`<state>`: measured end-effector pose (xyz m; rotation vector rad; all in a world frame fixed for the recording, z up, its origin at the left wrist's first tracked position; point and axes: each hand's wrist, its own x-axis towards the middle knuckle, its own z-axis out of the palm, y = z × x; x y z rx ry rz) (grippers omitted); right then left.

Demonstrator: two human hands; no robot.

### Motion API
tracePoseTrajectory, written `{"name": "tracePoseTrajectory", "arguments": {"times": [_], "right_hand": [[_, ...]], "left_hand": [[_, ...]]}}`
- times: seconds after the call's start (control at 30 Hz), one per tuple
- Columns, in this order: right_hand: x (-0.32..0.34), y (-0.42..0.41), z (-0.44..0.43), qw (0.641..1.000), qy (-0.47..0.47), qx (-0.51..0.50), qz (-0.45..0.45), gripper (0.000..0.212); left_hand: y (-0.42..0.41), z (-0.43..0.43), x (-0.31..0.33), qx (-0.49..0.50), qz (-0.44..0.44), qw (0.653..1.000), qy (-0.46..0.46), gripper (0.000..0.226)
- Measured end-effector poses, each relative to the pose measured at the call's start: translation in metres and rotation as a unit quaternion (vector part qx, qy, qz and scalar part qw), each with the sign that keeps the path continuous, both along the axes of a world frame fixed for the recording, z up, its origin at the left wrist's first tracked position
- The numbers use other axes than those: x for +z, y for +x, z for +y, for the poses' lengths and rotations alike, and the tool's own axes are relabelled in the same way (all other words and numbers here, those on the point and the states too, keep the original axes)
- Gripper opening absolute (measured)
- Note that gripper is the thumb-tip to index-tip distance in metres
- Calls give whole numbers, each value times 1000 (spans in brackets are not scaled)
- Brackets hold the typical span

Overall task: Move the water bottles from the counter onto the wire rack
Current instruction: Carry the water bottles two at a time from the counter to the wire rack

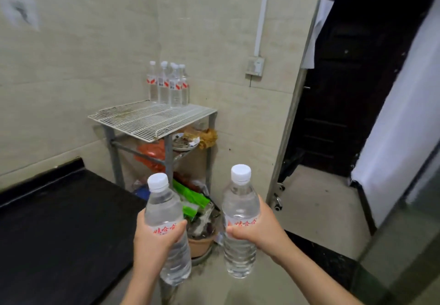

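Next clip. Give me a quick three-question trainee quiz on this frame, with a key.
1. True or false: the left hand holds the left bottle, and the right hand holds the right bottle.
2. Where on the rack do the shelved bottles stand? A. front edge B. back corner of the top shelf C. lower shelf
3. What colour is the right bottle's cap?

Key: 1 true; 2 B; 3 white.
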<state>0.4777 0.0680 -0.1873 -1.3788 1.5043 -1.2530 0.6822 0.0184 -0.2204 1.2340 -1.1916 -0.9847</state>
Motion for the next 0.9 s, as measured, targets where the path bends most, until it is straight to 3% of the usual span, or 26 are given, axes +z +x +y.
{"name": "tracePoseTrajectory", "arguments": {"times": [0.27,0.53,0.7,0.9], "right_hand": [[-6,-117,-54,998,19,-45,-26,71],[-1,-200,-135,999,27,26,-3,69],[20,-211,-203,995,12,98,-24,79],[36,-184,-278,979,-22,194,-58,70]], "left_hand": [[-121,-68,6,-44,-1,999,8,77],[-194,-110,12,1,-6,1000,-3,89],[-209,-134,36,55,6,998,-32,77],[-192,-174,56,136,-30,989,-46,57]]}}
